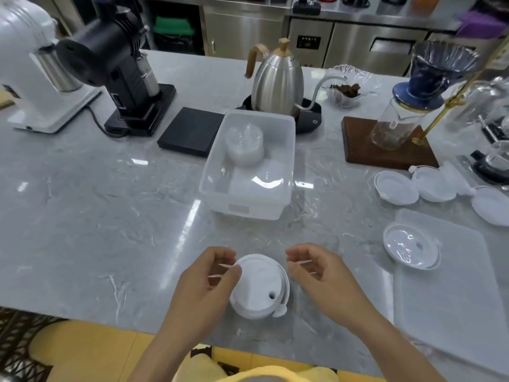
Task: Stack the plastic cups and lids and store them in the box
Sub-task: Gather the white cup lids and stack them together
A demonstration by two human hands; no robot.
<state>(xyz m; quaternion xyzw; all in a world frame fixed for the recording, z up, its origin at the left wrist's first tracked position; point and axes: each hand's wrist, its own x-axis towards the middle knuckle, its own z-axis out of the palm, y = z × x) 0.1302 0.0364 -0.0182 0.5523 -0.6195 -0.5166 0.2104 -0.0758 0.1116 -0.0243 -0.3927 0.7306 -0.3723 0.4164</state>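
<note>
A small stack of white plastic lids [256,288] sits on the marble counter near the front edge, between my hands. My left hand [206,282] is at its left rim, fingers loosely curled, thumb tip touching the rim. My right hand [316,274] hovers just right of the stack, loosely curled and holding nothing. Behind stands the translucent box [212,175], which holds a stack of clear cups [244,142] on its side. One loose lid [410,248] rests on the flat box cover [446,293]. More lids [396,187] lie at the right.
Behind the box are a black scale [190,130] and a steel kettle [278,81] on its base. Two grinders [121,64] occupy the back left. A pour-over stand on a wooden base [385,150] and a glass bowl [347,86] are at the back right.
</note>
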